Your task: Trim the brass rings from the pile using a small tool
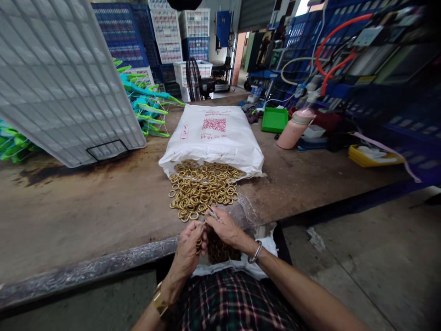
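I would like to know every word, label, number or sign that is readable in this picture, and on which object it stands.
No word or number is clear enough to quote.
White sack: a red QR code, recognisable as a sign, and red characters around it, too small and blurred to read.
Blue machine at the back: a small mark, too blurred to read.
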Motion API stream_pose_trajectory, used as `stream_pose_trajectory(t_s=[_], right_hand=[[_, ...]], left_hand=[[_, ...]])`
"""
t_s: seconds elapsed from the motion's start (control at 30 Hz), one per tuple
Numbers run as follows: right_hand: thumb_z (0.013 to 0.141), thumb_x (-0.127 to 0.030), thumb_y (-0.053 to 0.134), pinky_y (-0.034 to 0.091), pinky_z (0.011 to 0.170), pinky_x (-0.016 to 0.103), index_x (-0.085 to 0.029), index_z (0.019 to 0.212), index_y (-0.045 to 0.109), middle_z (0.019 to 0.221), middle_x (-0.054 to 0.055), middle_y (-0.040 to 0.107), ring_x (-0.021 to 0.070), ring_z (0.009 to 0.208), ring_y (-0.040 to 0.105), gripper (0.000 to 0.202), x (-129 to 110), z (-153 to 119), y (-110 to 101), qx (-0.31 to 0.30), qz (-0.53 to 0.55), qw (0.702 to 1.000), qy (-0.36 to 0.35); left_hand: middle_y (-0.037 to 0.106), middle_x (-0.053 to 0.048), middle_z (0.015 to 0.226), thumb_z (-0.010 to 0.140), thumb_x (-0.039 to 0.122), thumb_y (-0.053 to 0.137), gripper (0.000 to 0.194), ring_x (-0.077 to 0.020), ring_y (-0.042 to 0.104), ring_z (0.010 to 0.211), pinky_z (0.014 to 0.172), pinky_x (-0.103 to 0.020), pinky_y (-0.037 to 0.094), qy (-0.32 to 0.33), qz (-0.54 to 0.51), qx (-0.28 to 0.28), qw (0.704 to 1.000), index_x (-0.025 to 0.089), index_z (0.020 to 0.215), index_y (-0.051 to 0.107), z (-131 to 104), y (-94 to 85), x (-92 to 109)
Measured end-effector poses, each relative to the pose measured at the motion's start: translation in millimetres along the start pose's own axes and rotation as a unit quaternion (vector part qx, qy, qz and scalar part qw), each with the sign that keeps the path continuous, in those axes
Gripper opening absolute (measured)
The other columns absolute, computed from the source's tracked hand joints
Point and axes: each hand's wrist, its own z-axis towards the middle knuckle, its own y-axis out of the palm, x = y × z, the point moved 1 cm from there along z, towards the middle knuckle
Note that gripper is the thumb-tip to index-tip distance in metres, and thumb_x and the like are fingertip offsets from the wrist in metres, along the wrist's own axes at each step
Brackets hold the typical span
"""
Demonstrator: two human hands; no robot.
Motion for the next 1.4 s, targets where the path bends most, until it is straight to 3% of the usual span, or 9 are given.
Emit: stream_pose_trajectory(t_s=[0.17, 0.27, 0.4, 0.77, 1.03, 1.4], right_hand=[[0.082, -0.017, 0.037, 0.033, 0.06, 0.022, -0.019, 0.074, 0.049, 0.064, -0.002, 0.051, 0.0118, 0.06, 0.045, 0.014, 6.7, -4.2, -1.6, 0.008, -0.11, 0.993, -0.034], [0.076, -0.011, 0.041, 0.03, 0.059, 0.023, -0.019, 0.079, 0.052, 0.065, -0.001, 0.052, 0.0123, 0.059, 0.043, 0.014, 9.6, -8.9, -1.8, -0.034, -0.221, 0.972, -0.07], [0.071, -0.009, 0.042, 0.028, 0.059, 0.024, -0.019, 0.088, 0.055, 0.067, 0.0, 0.056, 0.0131, 0.058, 0.044, 0.023, 10.8, -11.8, -0.9, -0.066, -0.29, 0.952, -0.078], [0.072, -0.011, 0.041, 0.031, 0.063, 0.026, -0.017, 0.1, 0.056, 0.081, 0.006, 0.067, 0.0168, 0.069, 0.057, 0.033, 6.9, -13.1, -0.6, -0.084, -0.368, 0.924, -0.056], [0.075, -0.011, 0.041, 0.028, 0.059, 0.027, -0.017, 0.099, 0.056, 0.081, 0.007, 0.067, 0.0173, 0.066, 0.057, 0.029, 6.1, -13.3, 0.7, -0.077, -0.4, 0.912, -0.056], [0.077, -0.012, 0.042, 0.029, 0.059, 0.028, -0.016, 0.099, 0.055, 0.089, 0.008, 0.067, 0.0184, 0.071, 0.059, 0.026, 2.6, -12.1, 3.0, -0.068, -0.432, 0.899, -0.02]], left_hand=[[0.05, 0.007, 0.055, 0.066, 0.045, 0.071, 0.036, -0.0039, 0.041, 0.04, 0.036, -0.015, 0.028, 0.004, -0.03, 0.004, 1.0, 0.018, 0.071, 0.047, 0.6, 0.1, 0.3], [0.05, 0.007, 0.055, 0.065, 0.046, 0.071, 0.037, -0.0037, 0.04, 0.039, 0.035, -0.015, 0.028, 0.015, -0.019, 0.005, 1.0, 0.018, 0.07, 0.047, -0.1, 0.5, 1.7], [0.049, 0.007, 0.054, 0.064, 0.049, 0.071, 0.04, -0.0038, 0.039, 0.039, 0.036, -0.015, 0.027, 0.021, -0.012, 0.01, 1.0, 0.018, 0.07, 0.047, -0.9, 0.3, 2.2], [0.05, 0.006, 0.054, 0.066, 0.045, 0.07, 0.034, -0.0056, 0.042, 0.04, 0.036, -0.017, 0.032, 0.029, -0.011, 0.012, 0.999, 0.017, 0.071, 0.051, 0.9, -0.2, 2.6], [0.05, 0.006, 0.053, 0.064, 0.046, 0.071, 0.035, -0.0052, 0.04, 0.039, 0.036, -0.016, 0.031, 0.03, -0.003, 0.029, 0.999, 0.018, 0.071, 0.052, 1.1, -2.7, 1.9], [0.051, 0.006, 0.055, 0.073, 0.047, 0.065, 0.032, -0.0061, 0.041, 0.041, 0.037, -0.018, 0.033, 0.071, 0.047, 0.021, 0.996, 0.019, 0.071, 0.051, 1.5, -7.2, -2.2]])
